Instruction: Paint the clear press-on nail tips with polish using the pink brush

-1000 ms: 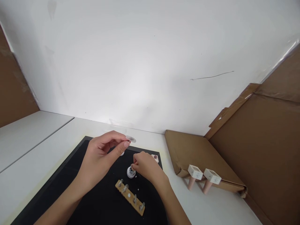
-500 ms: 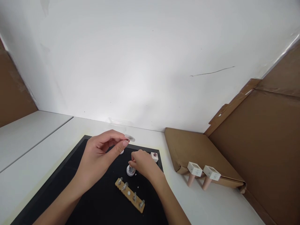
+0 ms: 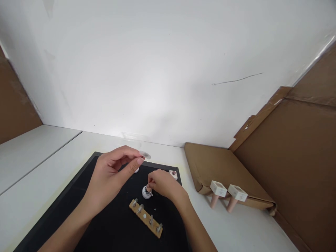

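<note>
Between the thumb and fingers of my left hand (image 3: 111, 176) is a thin, pale translucent disc, perhaps a lid (image 3: 146, 155), held up above the black mat (image 3: 112, 224). My right hand (image 3: 164, 184) is closed, its fingertips reaching down into a small round white container (image 3: 146, 197) on the mat. Whatever those fingertips pinch is hidden. Just in front of the container lies a wavy-edged tan strip (image 3: 150, 222) with several short grey pegs standing in it and a white dot in its middle.
A small white square block (image 3: 173, 174) with a dark reddish centre sits behind my right hand. Two white-headed stamps (image 3: 218, 189) with pinkish handles lean by a flat cardboard box (image 3: 217, 161) at right. A white wall rises behind; small white crumbs dot the mat.
My right fingertips have lowered into the round container; the grey piece seen under them earlier no longer shows clearly. My left hand with the disc has stayed nearly still.
</note>
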A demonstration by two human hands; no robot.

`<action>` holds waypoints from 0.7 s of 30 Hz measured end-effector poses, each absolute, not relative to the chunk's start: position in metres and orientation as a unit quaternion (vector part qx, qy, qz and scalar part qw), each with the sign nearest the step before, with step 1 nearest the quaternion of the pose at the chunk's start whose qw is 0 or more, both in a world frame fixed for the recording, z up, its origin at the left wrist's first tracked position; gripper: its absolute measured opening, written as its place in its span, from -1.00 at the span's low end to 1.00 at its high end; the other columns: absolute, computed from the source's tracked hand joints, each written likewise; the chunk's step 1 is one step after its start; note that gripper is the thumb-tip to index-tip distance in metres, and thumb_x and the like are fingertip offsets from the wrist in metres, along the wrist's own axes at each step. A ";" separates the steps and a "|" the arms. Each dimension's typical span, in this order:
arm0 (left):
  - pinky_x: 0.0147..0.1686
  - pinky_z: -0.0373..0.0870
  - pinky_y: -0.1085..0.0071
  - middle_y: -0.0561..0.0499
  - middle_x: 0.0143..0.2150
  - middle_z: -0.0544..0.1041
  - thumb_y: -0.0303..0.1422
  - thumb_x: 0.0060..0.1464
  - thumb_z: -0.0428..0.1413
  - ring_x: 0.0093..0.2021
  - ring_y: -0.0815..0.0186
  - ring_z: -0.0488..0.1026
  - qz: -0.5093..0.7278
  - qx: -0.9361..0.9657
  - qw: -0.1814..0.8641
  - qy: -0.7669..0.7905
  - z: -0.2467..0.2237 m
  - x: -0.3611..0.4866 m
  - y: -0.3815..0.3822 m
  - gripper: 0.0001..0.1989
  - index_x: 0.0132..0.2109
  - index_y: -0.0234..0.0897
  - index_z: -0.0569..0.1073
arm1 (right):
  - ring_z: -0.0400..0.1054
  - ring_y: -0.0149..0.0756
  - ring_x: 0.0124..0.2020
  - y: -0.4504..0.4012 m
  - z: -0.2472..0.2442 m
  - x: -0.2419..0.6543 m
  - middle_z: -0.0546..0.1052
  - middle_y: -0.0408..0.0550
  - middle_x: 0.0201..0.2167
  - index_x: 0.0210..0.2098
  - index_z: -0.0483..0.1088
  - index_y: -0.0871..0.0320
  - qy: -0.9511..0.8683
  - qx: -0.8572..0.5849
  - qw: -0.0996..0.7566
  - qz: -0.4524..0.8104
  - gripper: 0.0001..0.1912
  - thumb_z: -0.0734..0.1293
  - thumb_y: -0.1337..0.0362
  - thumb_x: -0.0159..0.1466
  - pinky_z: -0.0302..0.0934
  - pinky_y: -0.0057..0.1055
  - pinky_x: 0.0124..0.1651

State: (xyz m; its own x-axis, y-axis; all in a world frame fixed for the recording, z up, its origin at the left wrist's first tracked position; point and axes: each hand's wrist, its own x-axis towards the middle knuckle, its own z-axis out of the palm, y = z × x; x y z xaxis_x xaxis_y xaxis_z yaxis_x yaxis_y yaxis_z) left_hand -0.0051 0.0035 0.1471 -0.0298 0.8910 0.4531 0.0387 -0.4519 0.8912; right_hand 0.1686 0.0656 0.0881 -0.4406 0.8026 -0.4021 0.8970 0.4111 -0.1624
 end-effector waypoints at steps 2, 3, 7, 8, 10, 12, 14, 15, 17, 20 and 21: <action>-0.38 0.47 0.49 0.03 -0.36 0.61 -0.42 0.05 0.18 -0.38 0.33 0.52 0.603 0.602 0.351 0.389 0.147 -0.005 0.003 -0.94 -0.36 -0.21 0.56 | 0.41 -0.22 -0.11 0.065 0.089 0.169 0.45 0.01 -0.04 -0.01 0.35 0.20 0.827 0.512 0.139 -0.186 -0.72 0.28 0.23 0.32 0.35 -0.16 -0.10; -0.38 0.47 0.49 0.04 -0.37 0.60 -0.42 0.05 0.18 -0.38 0.33 0.52 0.601 0.603 0.351 0.389 0.148 -0.005 0.003 -0.94 -0.36 -0.21 0.56 | 0.41 -0.22 -0.11 0.065 0.090 0.169 0.45 0.01 -0.04 -0.01 0.35 0.20 0.826 0.512 0.143 -0.189 -0.72 0.28 0.23 0.32 0.35 -0.16 -0.10; -0.36 0.47 0.52 0.07 -0.37 0.60 -0.44 0.06 0.18 -0.35 0.35 0.52 0.603 0.605 0.350 0.385 0.149 -0.004 0.003 -0.92 -0.35 -0.18 0.55 | 0.41 -0.23 -0.12 0.064 0.094 0.170 0.45 0.01 -0.05 -0.02 0.35 0.20 0.819 0.510 0.164 -0.203 -0.72 0.28 0.23 0.32 0.35 -0.17 -0.10; -0.36 0.47 0.52 0.07 -0.37 0.60 -0.44 0.05 0.18 -0.35 0.35 0.52 0.604 0.605 0.349 0.383 0.149 -0.004 0.003 -0.92 -0.35 -0.18 0.55 | 0.41 -0.23 -0.12 0.063 0.094 0.169 0.45 0.00 -0.05 -0.02 0.35 0.20 0.818 0.510 0.169 -0.205 -0.73 0.28 0.23 0.32 0.35 -0.17 -0.11; -0.36 0.48 0.51 0.07 -0.37 0.60 -0.44 0.05 0.18 -0.35 0.34 0.52 0.605 0.606 0.347 0.383 0.149 -0.004 0.004 -0.92 -0.36 -0.18 0.55 | 0.41 -0.23 -0.12 0.063 0.095 0.169 0.45 0.00 -0.05 -0.02 0.35 0.20 0.815 0.511 0.177 -0.208 -0.73 0.28 0.22 0.32 0.35 -0.18 -0.11; -0.36 0.48 0.50 0.05 -0.37 0.60 -0.43 0.05 0.18 -0.36 0.33 0.53 0.603 0.605 0.347 0.387 0.149 -0.004 0.004 -0.93 -0.36 -0.20 0.56 | 0.41 -0.23 -0.12 0.062 0.095 0.168 0.45 0.00 -0.05 -0.02 0.36 0.20 0.813 0.512 0.182 -0.208 -0.73 0.28 0.22 0.32 0.35 -0.18 -0.10; -0.36 0.49 0.49 0.04 -0.36 0.61 -0.42 0.05 0.18 -0.35 0.32 0.53 0.602 0.604 0.349 0.389 0.149 -0.004 0.004 -0.94 -0.36 -0.21 0.56 | 0.41 -0.23 -0.12 0.061 0.095 0.168 0.45 0.00 -0.05 -0.02 0.36 0.20 0.812 0.514 0.185 -0.206 -0.73 0.28 0.22 0.32 0.35 -0.18 -0.10; -0.36 0.49 0.48 0.03 -0.36 0.61 -0.42 0.05 0.19 -0.36 0.32 0.53 0.602 0.603 0.349 0.389 0.148 -0.004 0.004 -0.95 -0.36 -0.21 0.56 | 0.41 -0.23 -0.13 0.061 0.095 0.168 0.45 0.00 -0.05 -0.02 0.36 0.20 0.812 0.514 0.185 -0.205 -0.73 0.28 0.22 0.32 0.35 -0.18 -0.11; -0.37 0.49 0.48 0.03 -0.36 0.61 -0.42 0.05 0.19 -0.37 0.33 0.53 0.603 0.603 0.349 0.388 0.147 -0.005 0.004 -0.95 -0.36 -0.21 0.55 | 0.41 -0.23 -0.13 0.060 0.095 0.168 0.45 0.00 -0.05 -0.02 0.36 0.20 0.814 0.514 0.184 -0.202 -0.73 0.28 0.22 0.32 0.35 -0.18 -0.11; -0.38 0.48 0.50 0.05 -0.35 0.61 -0.43 0.04 0.19 -0.38 0.34 0.52 0.605 0.601 0.349 0.388 0.147 -0.005 0.005 -0.94 -0.36 -0.20 0.55 | 0.41 -0.23 -0.13 0.059 0.096 0.168 0.45 0.00 -0.05 -0.03 0.36 0.20 0.820 0.510 0.173 -0.194 -0.73 0.28 0.22 0.32 0.35 -0.18 -0.11; -0.37 0.48 0.50 0.05 -0.35 0.61 -0.43 0.04 0.19 -0.37 0.34 0.53 0.605 0.601 0.349 0.388 0.146 -0.005 0.005 -0.94 -0.36 -0.19 0.55 | 0.41 -0.23 -0.13 0.059 0.095 0.168 0.45 0.00 -0.05 -0.02 0.35 0.20 0.823 0.508 0.167 -0.190 -0.73 0.28 0.22 0.32 0.35 -0.18 -0.11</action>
